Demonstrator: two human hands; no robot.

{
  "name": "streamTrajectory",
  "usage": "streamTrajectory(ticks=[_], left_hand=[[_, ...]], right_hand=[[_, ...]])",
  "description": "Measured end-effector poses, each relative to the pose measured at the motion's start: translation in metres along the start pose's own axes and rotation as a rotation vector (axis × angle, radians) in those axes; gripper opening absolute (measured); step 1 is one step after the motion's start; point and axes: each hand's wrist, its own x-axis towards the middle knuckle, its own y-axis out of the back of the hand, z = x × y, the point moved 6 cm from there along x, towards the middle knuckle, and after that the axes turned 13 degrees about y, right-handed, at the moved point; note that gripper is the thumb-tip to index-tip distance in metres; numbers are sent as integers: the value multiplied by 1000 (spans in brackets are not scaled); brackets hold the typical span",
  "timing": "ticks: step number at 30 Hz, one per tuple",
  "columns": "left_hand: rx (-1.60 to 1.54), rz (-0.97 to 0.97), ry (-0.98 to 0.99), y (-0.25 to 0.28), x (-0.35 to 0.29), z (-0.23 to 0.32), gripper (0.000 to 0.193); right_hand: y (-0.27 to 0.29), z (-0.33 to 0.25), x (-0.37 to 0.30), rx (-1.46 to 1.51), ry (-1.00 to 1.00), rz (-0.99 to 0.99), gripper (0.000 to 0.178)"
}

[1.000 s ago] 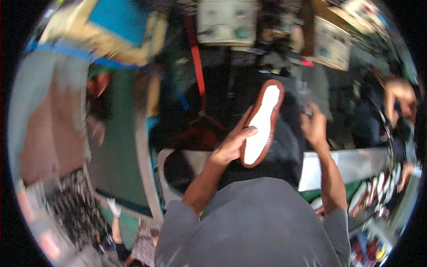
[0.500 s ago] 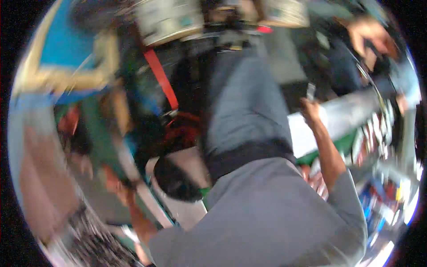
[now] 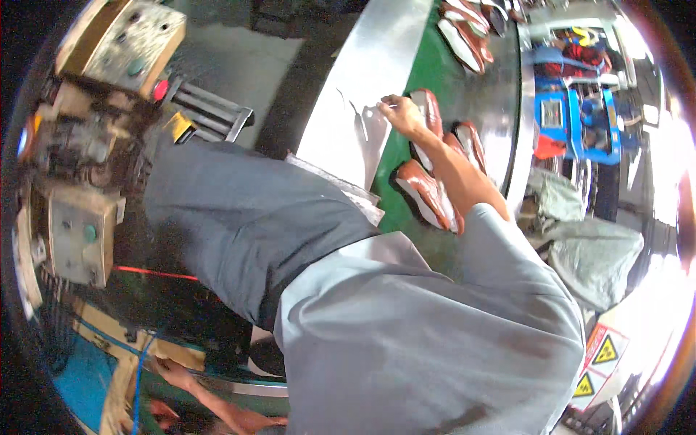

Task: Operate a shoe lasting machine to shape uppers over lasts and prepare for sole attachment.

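Observation:
My right hand [image 3: 403, 116] reaches over a bright metal ledge [image 3: 326, 130] beside a green conveyor belt [image 3: 391, 170]. Its thumb and fingers are pinched together at a small pale thing too small to make out. Thin dark tool-like shapes [image 3: 357, 116] show on the ledge just left of the fingertips. Brown-and-white shoes [image 3: 424, 194] stand on the belt beside my right forearm. At the lower left my left hand [image 3: 172, 373] is stretched out by a wood-edged blue panel [image 3: 83, 377], fingers extended and apparently holding nothing.
Two machine control boxes [image 3: 80, 235] with knobs stand at the left, near a black ribbed pedal-like part [image 3: 210, 109]. More shoes [image 3: 464, 40] sit farther along the belt. Blue equipment [image 3: 573, 119] and a grey-green cloth cover [image 3: 594, 261] are at the right.
My body and view have turned right toward the belt. My right hand, earlier holding up a silvery thing, is now over the metal ledge. Another person at upper right has left the view.

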Motion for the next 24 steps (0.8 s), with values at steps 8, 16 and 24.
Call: streamTrajectory(ticks=[8, 16, 24], left_hand=[[-286, -276, -415, -88, 61, 342, 46], [-536, -725, -576, -171, -90, 567, 43], [-806, -1161, -606, -171, -236, 695, 61]], right_hand=[[50, 116, -237, -47, -172, -410, 89], [16, 82, -278, -107, -294, -108, 109], [28, -128, -107, 626, 17, -67, 104]])
